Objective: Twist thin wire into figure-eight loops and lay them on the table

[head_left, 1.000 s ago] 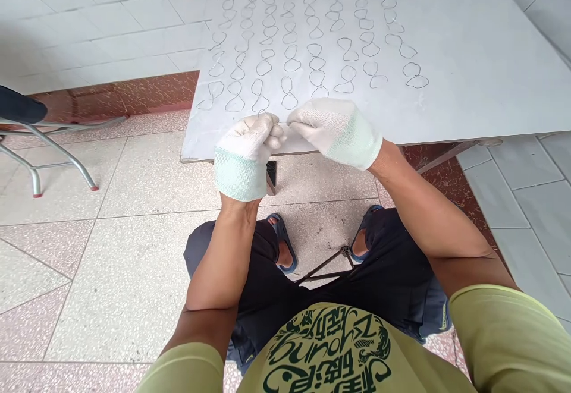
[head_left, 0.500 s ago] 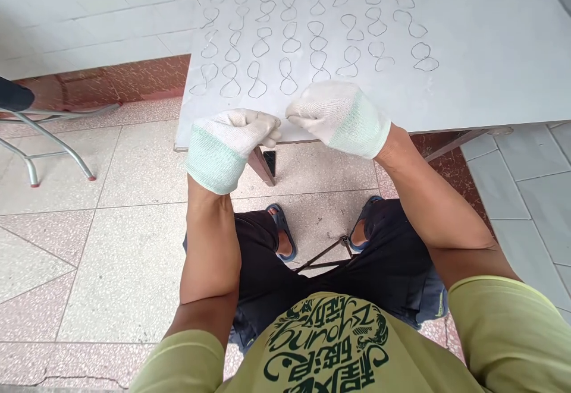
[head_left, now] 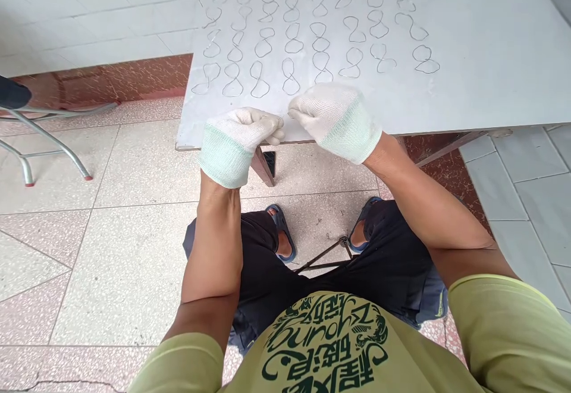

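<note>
Left hand [head_left: 238, 137] edged rightward | hands pinching wire [head_left: 284, 120] | white board [head_left: 468, 54], tiled floor [head_left: 111, 203]

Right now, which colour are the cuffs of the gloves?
Pale green cuffs on white gloves, head view.

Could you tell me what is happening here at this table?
A seated person in white gloves holds both hands together at the near edge of a white board. The left hand and the right hand pinch something thin between their fingertips, seemingly a piece of wire, though it is too fine to see clearly. On the board beyond the hands, many figure-eight wire loops lie in neat rows. A metal-legged chair stands off to the left.
</note>
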`<state>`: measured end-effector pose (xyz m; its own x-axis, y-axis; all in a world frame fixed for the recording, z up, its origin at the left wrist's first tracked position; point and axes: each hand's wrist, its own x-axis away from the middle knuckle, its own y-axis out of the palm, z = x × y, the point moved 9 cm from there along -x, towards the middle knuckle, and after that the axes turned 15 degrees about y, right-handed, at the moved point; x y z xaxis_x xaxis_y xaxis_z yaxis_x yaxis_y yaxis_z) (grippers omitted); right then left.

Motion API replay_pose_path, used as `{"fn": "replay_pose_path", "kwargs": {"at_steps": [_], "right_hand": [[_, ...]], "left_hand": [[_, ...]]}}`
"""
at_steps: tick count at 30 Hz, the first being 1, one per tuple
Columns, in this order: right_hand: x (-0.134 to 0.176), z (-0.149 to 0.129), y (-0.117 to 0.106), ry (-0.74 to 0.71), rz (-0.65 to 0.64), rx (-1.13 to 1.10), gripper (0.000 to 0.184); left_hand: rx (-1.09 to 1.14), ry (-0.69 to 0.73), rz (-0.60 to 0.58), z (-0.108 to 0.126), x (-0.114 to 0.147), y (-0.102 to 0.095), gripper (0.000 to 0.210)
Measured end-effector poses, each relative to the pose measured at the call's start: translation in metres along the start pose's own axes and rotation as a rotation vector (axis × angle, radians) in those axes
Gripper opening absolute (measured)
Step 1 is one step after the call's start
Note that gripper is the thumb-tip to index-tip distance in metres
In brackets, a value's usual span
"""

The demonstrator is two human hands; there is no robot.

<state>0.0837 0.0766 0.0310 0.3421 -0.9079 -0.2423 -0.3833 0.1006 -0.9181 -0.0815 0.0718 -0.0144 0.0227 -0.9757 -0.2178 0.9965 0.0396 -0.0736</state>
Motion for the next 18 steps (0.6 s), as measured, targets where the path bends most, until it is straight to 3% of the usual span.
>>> {"fn": "replay_pose_path", "kwargs": {"at_steps": [4, 18], "right_hand": [[-0.001, 0.006, 0.007, 0.086, 0.014, -0.088, 0.039], [0.011, 0.001, 0.013, 0.151, 0.144, -0.014, 0.054]], "left_hand": [[-0.023, 0.0, -0.008, 0.0, 0.003, 0.004, 0.023], [0.053, 0.075, 0.132, -0.001, 0.008, 0.012, 0.025]]}}
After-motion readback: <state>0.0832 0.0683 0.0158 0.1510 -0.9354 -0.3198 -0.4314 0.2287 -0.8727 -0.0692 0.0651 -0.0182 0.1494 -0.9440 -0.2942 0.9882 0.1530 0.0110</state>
